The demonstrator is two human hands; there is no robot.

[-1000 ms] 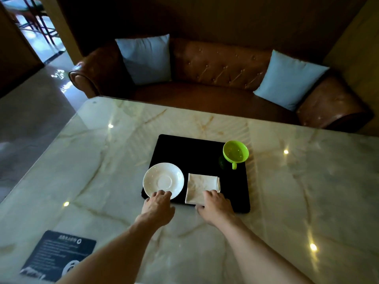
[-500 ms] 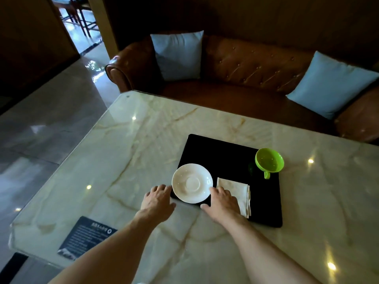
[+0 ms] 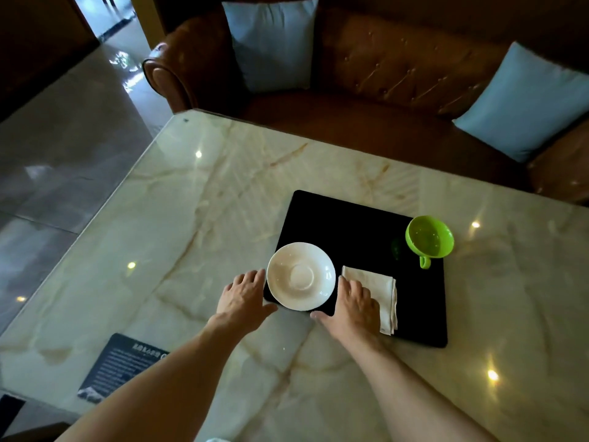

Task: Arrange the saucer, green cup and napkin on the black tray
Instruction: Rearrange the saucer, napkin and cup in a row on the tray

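Free room and obstacles. The far half of the black tray (image 3: 338, 224) lies bare and open to approach from the far side and the left. Its near left corner is filled by the saucer (image 3: 301, 275), flanked by the left hand (image 3: 243, 299) and right hand (image 3: 353, 306); the right hand partly covers the napkin (image 3: 381, 293). The green cup (image 3: 429, 239) blocks the far right corner, apparently overhanging the edge. The marble table (image 3: 197, 218) is open on the left and right.
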